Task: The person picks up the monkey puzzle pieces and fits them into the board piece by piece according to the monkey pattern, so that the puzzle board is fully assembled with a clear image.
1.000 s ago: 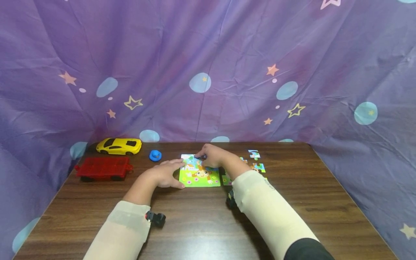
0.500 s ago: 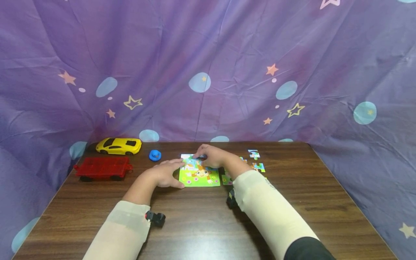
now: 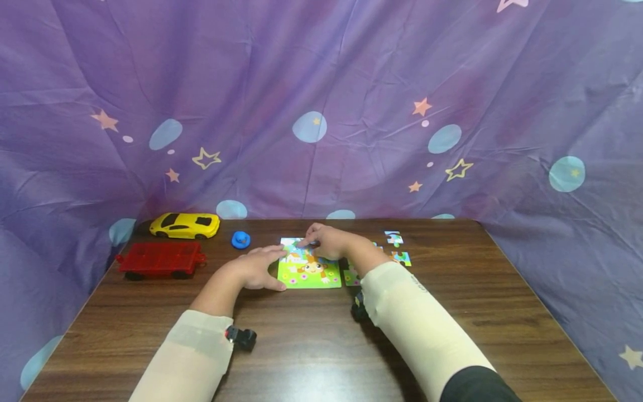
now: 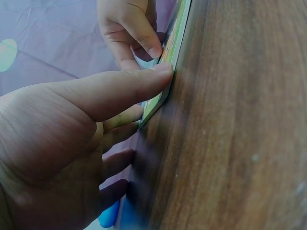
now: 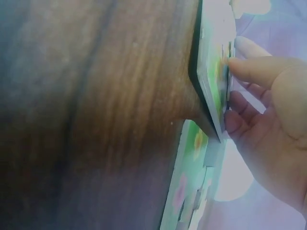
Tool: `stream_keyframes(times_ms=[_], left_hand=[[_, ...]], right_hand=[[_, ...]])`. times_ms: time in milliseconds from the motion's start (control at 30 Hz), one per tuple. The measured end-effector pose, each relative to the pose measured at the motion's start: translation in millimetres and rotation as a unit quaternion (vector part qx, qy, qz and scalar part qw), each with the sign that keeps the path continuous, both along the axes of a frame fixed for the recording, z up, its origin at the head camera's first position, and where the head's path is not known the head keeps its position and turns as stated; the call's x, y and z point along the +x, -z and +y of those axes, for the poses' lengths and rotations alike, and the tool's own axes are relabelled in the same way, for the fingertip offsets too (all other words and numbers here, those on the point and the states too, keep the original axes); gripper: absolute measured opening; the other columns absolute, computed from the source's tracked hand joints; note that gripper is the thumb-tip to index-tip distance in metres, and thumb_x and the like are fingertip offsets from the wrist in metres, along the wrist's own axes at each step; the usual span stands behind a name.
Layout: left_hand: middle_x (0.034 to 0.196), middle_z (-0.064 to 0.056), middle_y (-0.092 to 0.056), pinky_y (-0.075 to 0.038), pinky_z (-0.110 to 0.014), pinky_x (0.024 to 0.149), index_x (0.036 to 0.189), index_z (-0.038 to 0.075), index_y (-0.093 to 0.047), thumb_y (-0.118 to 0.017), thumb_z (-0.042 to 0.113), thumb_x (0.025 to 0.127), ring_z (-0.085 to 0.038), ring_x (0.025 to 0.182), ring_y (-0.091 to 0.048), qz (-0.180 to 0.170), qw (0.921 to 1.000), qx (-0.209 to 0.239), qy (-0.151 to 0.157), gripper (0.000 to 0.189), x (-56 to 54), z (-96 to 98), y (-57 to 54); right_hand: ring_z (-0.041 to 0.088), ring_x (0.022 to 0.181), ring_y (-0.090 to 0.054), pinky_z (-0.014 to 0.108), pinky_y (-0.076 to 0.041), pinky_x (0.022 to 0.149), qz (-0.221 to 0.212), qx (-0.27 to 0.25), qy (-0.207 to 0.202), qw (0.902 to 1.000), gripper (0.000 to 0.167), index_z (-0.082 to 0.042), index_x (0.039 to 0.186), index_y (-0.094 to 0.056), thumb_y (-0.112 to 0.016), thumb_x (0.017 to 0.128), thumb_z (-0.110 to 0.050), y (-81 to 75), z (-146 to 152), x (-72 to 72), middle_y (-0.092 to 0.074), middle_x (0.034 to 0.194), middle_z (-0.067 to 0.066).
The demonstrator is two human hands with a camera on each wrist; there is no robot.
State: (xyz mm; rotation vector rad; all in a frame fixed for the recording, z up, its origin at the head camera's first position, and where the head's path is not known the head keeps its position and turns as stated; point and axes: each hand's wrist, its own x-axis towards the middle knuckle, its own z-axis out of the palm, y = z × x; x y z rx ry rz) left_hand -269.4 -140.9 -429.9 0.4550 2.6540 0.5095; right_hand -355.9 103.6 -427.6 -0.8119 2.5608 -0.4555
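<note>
A square jigsaw board (image 3: pixel 310 279) with a cartoon monkey on green grass lies on the wooden table in the head view. My left hand (image 3: pixel 258 268) rests at its left side. The left thumb (image 4: pixel 144 86) extends to the near corner, while straight fingers lie along the left edge. Over the upper part of the board, my right hand (image 3: pixel 329 242) has its index finger and thumb around a bluish jigsaw piece (image 3: pixel 303 251), low against the picture. The fingers partly cover that piece. In the right wrist view, the right thumb (image 5: pixel 244 68) touches the board's face.
Loose jigsaw pieces (image 3: pixel 394 238) lie right of the board, partly behind the right forearm. Left of it are a small blue toy (image 3: pixel 240 240), a yellow toy car (image 3: pixel 185 225) and a red toy wagon (image 3: pixel 161 258). A purple starry cloth (image 3: pixel 321 178) hangs behind the table.
My right index finger has shifted slightly left and down on the board's upper part. The left hand and the board have stayed in place.
</note>
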Motion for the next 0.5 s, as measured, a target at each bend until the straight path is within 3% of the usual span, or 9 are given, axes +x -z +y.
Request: stream_keyframes(times_ms=[500], left_hand=[[0.18, -0.002, -0.025, -0.022, -0.075, 0.128, 0.168, 0.025, -0.038, -0.082, 0.052, 0.091, -0.04, 0.166, -0.022, -0.001, 1.0, -0.002, -0.003, 0.093, 0.5, 0.9, -1.1]], right_hand=[[0.026, 0.133, -0.055, 0.047, -0.05, 0.117, -0.001, 0.014, 0.008, 0.9999, 0.048, -0.033, 0.143, -0.069, -0.063, 0.103, -0.007, -3.9, -4.9, 1.0, -0.05, 0.151, 0.004]])
